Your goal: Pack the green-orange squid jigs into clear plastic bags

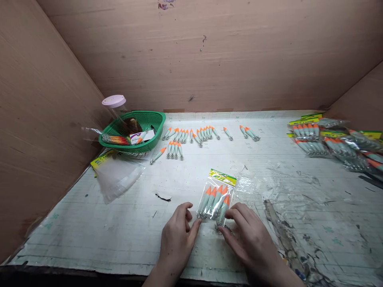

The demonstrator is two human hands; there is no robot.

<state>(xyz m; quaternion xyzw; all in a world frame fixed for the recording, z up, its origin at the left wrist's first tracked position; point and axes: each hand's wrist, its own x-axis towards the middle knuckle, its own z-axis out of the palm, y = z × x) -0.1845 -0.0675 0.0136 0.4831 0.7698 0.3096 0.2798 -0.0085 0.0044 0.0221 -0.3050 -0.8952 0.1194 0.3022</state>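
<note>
A clear plastic bag (216, 195) with a yellow-green header lies on the worktable (89, 223), holding several pale squid jigs with orange heads. One jig (223, 211) sticks out of the bag's open lower end. My left hand (176, 237) pinches the bag's lower left corner. My right hand (248, 237) has its fingertips closed on the protruding jig at the bag's mouth. Several loose jigs (191, 137) lie in rows farther back.
A green basket (149, 119) with small items stands back left, a pink-lidded container (114, 102) beside it. Empty bags (116, 175) lie in front of the basket. Filled packs (332, 143) are piled at the right. Wooden walls enclose three sides.
</note>
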